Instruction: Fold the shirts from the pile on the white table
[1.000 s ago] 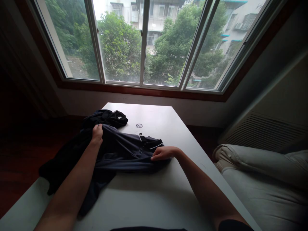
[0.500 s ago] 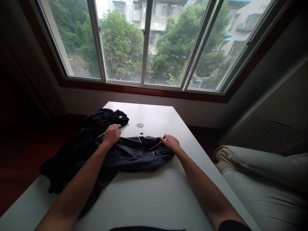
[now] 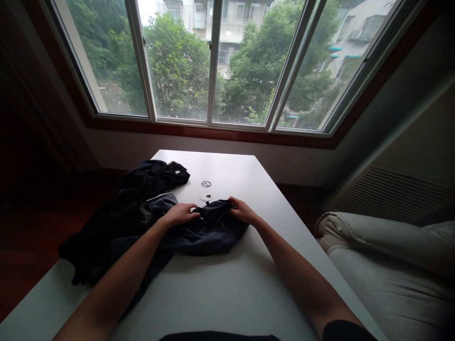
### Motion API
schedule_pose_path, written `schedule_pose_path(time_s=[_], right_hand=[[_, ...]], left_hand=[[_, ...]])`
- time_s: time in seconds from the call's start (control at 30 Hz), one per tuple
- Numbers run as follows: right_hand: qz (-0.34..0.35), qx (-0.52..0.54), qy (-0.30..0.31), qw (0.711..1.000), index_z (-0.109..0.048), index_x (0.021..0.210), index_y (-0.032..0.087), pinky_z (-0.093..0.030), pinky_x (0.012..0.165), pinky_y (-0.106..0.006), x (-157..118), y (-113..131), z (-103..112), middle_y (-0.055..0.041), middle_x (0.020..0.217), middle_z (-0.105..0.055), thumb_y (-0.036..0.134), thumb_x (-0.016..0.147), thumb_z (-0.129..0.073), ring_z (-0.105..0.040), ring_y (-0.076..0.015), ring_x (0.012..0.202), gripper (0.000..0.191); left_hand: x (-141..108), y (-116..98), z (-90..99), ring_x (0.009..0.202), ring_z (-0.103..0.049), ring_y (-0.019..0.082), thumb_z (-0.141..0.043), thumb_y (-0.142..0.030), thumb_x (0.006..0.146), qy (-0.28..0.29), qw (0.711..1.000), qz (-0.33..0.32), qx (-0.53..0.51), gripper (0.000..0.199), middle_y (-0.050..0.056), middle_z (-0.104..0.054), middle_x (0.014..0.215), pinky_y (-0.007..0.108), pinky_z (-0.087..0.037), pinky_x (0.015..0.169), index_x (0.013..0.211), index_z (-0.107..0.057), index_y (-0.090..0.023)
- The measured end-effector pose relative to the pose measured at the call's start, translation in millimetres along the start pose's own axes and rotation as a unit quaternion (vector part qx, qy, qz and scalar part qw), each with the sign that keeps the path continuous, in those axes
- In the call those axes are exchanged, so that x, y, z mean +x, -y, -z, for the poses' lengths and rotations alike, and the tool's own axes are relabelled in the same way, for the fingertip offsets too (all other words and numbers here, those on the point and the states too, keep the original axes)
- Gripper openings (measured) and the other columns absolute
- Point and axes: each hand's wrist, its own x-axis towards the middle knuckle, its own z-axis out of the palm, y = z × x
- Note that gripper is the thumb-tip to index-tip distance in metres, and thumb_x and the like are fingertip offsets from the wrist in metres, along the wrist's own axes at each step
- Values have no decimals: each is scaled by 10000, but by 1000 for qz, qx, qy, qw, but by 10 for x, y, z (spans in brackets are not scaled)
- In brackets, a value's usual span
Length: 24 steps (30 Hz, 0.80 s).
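Head view: hands [image 3: 179, 214] [image 3: 244, 210] tight on dark shirt [image 3: 211, 240], white table [image 3: 265, 194] between it and right edge [image 3: 293, 213].

A sliding window [image 3: 210, 61] with a reddish-brown surround [image 3: 245, 137] spans the top of the frame; beyond it stand green trees [image 3: 177, 71] and, at top centre and upper right, a pale building [image 3: 377, 19]; the white worktop [image 3: 249, 289] runs from centre to bottom edge, bearing two small round discs [image 3: 206, 183] near mid-frame; a pale cushioned seat [image 3: 391, 289] fills the lower right, below a slatted panel [image 3: 394, 194]; dark reddish flooring [image 3: 24, 265] shows at lower left.
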Motion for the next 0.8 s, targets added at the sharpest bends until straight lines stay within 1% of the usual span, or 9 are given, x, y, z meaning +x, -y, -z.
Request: schedule_pose_path(time_s=[0.07, 0.13, 0.27, 0.37, 0.47, 0.57, 0.63, 0.7, 0.8], right_hand=[[17, 27, -4, 999, -609, 1005, 217, -462, 723, -295, -13, 105, -42, -12, 876, -670, 371, 845, -603, -585, -189, 781, 223], [32, 21, -14, 999, -593, 1024, 216, -450, 700, -294, -33, 225, -67, -3, 837, -655, 333, 851, -589, -564, -179, 739, 209], [73, -36, -35, 996, -614, 1042, 225, -445, 722, -295, -92, 517, -36, -8, 886, -678, 274, 871, -551, -579, -179, 762, 189], [105, -100, -42, 989, -651, 1028, 241, -454, 758, -300, -142, 740, 60, -33, 977, -690, 297, 904, -581, -607, -193, 825, 153], [128, -165, -32, 977, -670, 982, 243, -447, 725, -287, -183, 898, 197, -33, 941, -668, 371, 906, -683, -595, -185, 789, 150], [132, -209, -58, 967, -681, 931, 238, -430, 691, -267, -214, 987, 348, -23, 886, -651, 339, 933, -676, -586, -167, 740, 102], [132, -229, -95, 960, -690, 915, 234, -425, 675, -260, -240, 1042, 450, -23, 867, -642, 288, 945, -645, -583, -159, 715, 76], [140, -234, -137, 952, -707, 941, 236, -429, 674, -257, -280, 1115, 550, -24, 871, -640, 248, 944, -625, -592, -160, 723, 83], [171, -237, -206, 934, -729, 988, 241, -438, 680, -256, -367, 1251, 689, -21, 866, -629, 198, 942, -585, -598, -160, 744, 157]], left_hand=[[-24, -15, -16, 872, -704, 256, -681, -512, 883, 19, 1000, -5, -7, 362, 44, -760, 951, 287, -457, 710, 1179, -760, -319], [-32, -28, -25, 850, -692, 244, -686, -419, 865, 19, 1000, -17, -18, 259, 37, -743, 917, 281, -456, 704, 1085, -760, -303], [-6, -50, 50, 937, -654, 232, -651, -237, 791, -49, 995, -72, -52, 183, 56, -697, 997, 296, -489, 829, 965, -709, -241], [5, -71, 196, 923, -621, 215, -637, -231, 772, -89, 986, -85, -113, 162, 41, -668, 1002, 309, -493, 846, 934, -644, -219], [-23, -133, 375, 762, -536, 164, -621, -262, 812, -122, 971, -90, -184, 106, -17, -583, 817, 274, -450, 715, 854, -541, -207], [-116, -279, 570, 699, -443, 122, -664, -277, 819, -162, 943, -127, -262, 227, -45, -470, 765, 243, -393, 652, 819, -448, -209], [-230, -428, 715, 721, -456, 118, -707, -273, 812, -179, 920, -164, -306, 260, -37, -487, 817, 239, -408, 669, 877, -464, -209], [-383, -603, 864, 751, -498, 127, -732, -264, 816, -190, 907, -195, -320, 320, -19, -544, 889, 242, -432, 693, 1062, -535, -213], [-616, -848, 1040, 745, -537, 140, -719, -223, 831, -200, 929, -190, -249, 555, -11, -598, 897, 247, -440, 696, 1358, -545, -243]])
